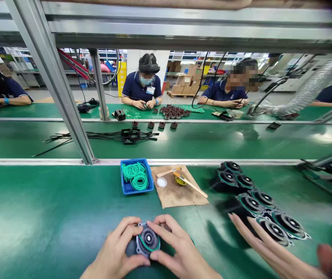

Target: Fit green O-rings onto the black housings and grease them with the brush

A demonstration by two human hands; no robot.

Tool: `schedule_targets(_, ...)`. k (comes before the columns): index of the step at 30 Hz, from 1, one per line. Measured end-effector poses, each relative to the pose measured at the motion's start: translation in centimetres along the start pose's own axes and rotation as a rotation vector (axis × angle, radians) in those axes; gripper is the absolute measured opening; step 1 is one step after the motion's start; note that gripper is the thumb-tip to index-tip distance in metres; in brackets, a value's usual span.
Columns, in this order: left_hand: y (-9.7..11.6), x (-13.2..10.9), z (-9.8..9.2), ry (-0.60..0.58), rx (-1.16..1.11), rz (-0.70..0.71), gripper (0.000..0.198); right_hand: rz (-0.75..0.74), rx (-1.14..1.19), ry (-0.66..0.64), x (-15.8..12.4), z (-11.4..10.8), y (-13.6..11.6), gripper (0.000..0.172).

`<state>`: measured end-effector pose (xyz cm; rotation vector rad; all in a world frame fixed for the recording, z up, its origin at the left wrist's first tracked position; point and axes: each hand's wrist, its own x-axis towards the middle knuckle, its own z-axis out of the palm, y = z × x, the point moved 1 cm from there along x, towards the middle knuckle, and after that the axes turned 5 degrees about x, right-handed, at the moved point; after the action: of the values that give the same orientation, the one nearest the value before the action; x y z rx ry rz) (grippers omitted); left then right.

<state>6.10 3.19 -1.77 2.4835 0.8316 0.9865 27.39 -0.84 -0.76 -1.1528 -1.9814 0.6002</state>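
Both my hands hold one round black part with a grey hub and a green ring seated on its face, just above the green mat at the bottom middle. My left hand wraps its left side, fingers curled on the rim. From the right, my right hand presses its fingertips on the ring's edge. A blue tray of loose green rings sits beyond them.
Several finished black parts with green rings lie in a row at the right, and another person's open hand reaches toward them. A cardboard sheet carries brushes and a small white lid. Behind the metal post runs a conveyor, with seated workers beyond.
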Motion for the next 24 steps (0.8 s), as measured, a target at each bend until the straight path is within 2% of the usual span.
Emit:
schedule_targets(3, 0.1, -0.2, 0.1, 0.041, 0.054, 0.043, 0.038, -0.177, -0.174, 0.158, -0.4, 0.0, -0.4, 0.032)
schedule_targets(5, 0.2, -0.4, 0.3, 0.062, 0.084, 0.088, 0.033, -0.261, -0.29, 0.218, -0.9, -0.1, -0.9, 0.025)
schedule_targets(9, 0.6, -0.5, 0.5, 0.094, 0.163, 0.186, 0.025, -0.298, -0.364, 0.275, -1.9, -0.1, -1.3, 0.012)
schedule_targets(14, 1.3, -0.2, 0.4, 0.16, 0.225, 0.24, 0.01, -0.354, -0.33, 0.304, -2.7, 0.3, -0.7, 0.018)
schedule_targets(19, 1.7, -0.5, 0.7, 0.134, 0.246, 0.244, 0.023, -0.377, -0.332, 0.323, -3.1, 0.8, -0.8, 0.015)
schedule_targets(24, 1.3, -2.0, 1.7, 0.106, 0.282, 0.238, 0.027, -0.372, -0.388, 0.336, -3.8, 1.9, -1.5, 0.026)
